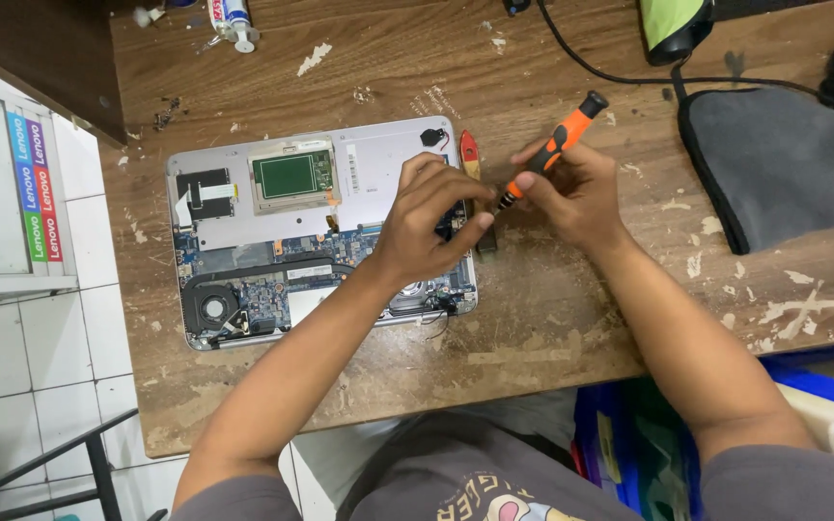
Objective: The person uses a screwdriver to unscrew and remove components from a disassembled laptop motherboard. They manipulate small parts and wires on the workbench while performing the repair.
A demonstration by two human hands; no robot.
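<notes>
- Head view: right hand (571, 193) wrapped tight around an orange-black screwdriver (554, 148), tilted, tip down at the laptop's (378, 164) right edge.
- Left hand (431, 227) arched, fingertips pinched together beside the tip.
- Opened laptop lies flat on the tabletop (552, 309).

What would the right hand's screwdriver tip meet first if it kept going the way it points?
Most likely the left hand, whose fingertips sit right at the screwdriver tip; the opened laptop lies just beneath. Depth is unclear.

Orange-and-black screwdriver (560, 143), silver laptop (378, 164), grey cloth (784, 164)
</notes>
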